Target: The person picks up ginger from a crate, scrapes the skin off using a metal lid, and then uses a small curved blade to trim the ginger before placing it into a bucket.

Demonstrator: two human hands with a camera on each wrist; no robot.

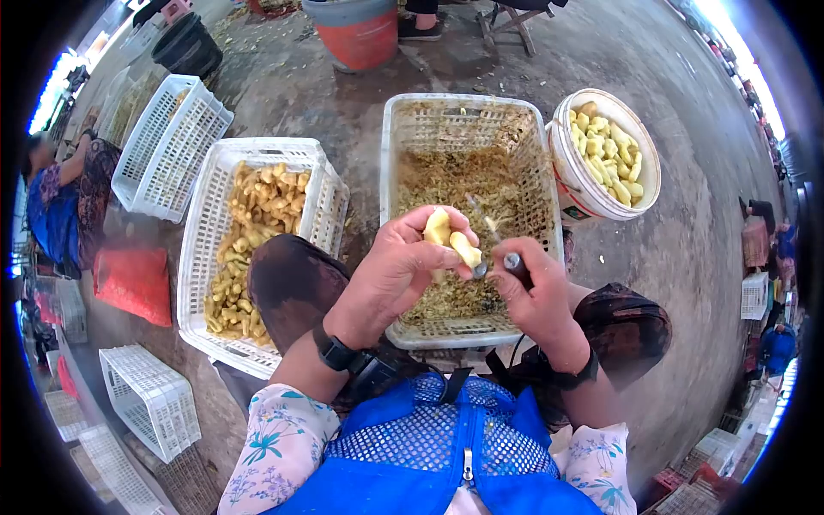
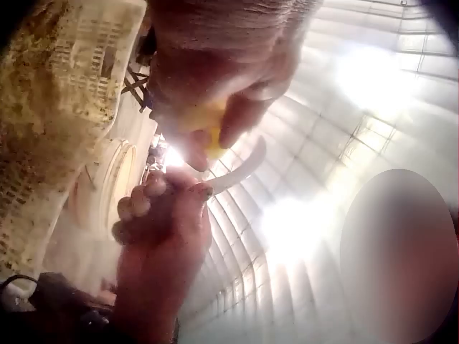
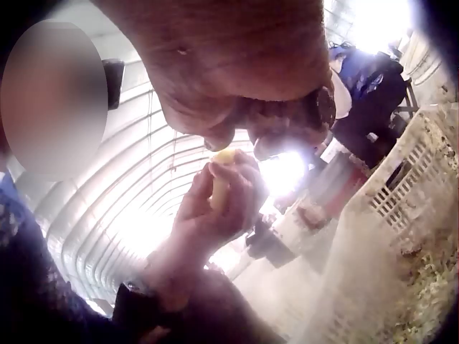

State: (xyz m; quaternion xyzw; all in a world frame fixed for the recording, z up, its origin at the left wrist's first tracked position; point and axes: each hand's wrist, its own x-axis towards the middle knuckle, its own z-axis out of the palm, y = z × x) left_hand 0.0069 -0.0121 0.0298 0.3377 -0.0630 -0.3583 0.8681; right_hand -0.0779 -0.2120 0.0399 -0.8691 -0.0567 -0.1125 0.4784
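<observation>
Pale yellow peeled ginger (image 1: 451, 238) is pinched between the thumb and fingers of the left hand (image 1: 399, 266), above the middle crate (image 1: 470, 342). Just to its right, the right hand (image 1: 536, 287) grips a dark-handled knife (image 1: 515, 264). From the left wrist, the knife's curved pale blade (image 2: 244, 170) shows beside the yellow ginger (image 2: 215, 136) in the left hand (image 2: 222, 64), and the right hand (image 2: 161, 229) is curled round the handle. In the right wrist view the left hand (image 3: 222, 201) holds the ginger (image 3: 221, 188) under the right hand (image 3: 244, 86).
Unpeeled ginger (image 1: 257, 206) fills part of a white crate (image 1: 190, 283) at left. Peeled pieces (image 1: 609, 154) lie in a white bucket (image 1: 562, 129) at right. Peelings (image 1: 455, 176) cover the middle crate's bottom. A red-grey bucket (image 1: 360, 34) stands ahead; a red sack (image 1: 133, 283) lies left.
</observation>
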